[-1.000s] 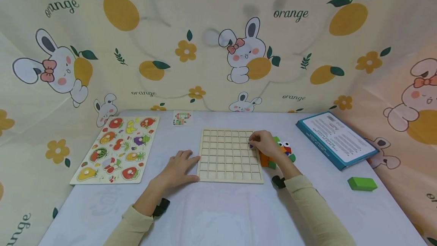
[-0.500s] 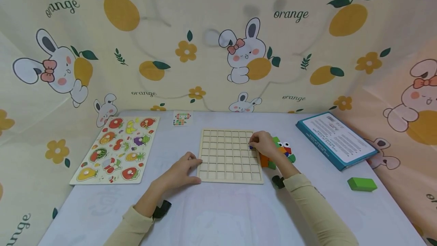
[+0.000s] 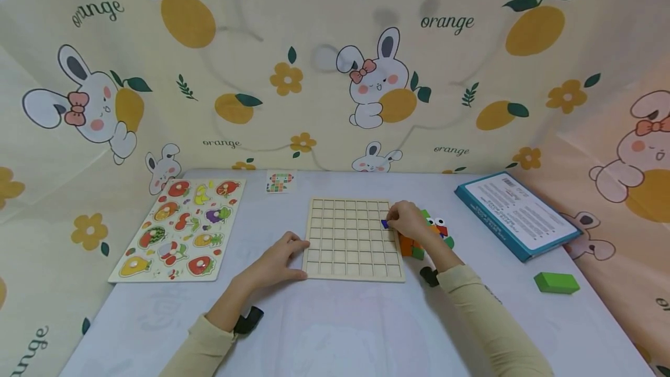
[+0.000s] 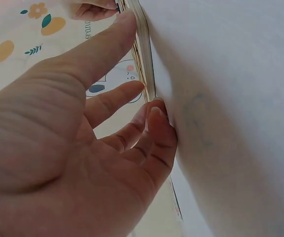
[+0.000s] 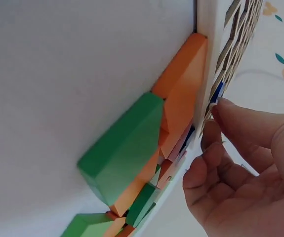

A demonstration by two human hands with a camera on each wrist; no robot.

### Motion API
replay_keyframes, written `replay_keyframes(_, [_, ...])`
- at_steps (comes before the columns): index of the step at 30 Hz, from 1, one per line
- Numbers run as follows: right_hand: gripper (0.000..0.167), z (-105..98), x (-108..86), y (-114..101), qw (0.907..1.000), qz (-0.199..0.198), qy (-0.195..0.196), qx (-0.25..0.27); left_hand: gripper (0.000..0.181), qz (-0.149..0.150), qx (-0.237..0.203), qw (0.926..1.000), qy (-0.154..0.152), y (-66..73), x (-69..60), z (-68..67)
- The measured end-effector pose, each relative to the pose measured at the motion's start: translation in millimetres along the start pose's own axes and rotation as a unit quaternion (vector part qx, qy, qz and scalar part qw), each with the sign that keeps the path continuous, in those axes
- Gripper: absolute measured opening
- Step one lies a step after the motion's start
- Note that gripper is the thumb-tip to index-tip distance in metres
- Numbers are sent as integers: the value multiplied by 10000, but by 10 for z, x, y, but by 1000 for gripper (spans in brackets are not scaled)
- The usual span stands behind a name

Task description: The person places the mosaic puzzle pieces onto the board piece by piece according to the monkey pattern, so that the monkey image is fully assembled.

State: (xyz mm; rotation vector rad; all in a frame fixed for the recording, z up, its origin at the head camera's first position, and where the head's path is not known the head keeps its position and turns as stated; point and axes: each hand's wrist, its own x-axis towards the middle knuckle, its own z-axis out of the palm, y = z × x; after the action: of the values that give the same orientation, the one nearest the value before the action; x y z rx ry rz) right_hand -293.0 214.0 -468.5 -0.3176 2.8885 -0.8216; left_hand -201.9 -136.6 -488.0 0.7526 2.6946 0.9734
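Observation:
A wooden grid board lies flat in the middle of the table. My left hand rests at its left side, the thumb and a finger touching the frame; the left wrist view shows the thumb against the edge and the other fingers loosely bent. At the board's right column, my right hand pinches a small blue block by its right end, low over the grid. The fingertips partly cover this blue block in the right wrist view. Orange and green blocks lie beside the board, partly under my right hand.
A fruit puzzle board lies at the left, with a small pattern card at the back. Toward the right are a blue-edged box and a lone green block. A printed cloth hangs behind the table.
My right hand has shifted slightly right, and more of the blue block shows beyond its fingertips. My left fingers have drawn together a little at the board's edge.

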Motion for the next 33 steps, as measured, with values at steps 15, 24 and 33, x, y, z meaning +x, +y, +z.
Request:
replay_keyframes(15, [11,-35,-28,-62,9985,-184,-383,-344,56,-12,58,9996,265,3,-1,36])
replay_keyframes(24, [5,-52,-33,-34,9976,-489,-385,-310,56,11,-25,9997,239,-18,-5,24])
replay_keyframes(33, [7,-279,-125,219,9990,100,-179,-386,55,48,-47,9997,229,-9,-1,28])
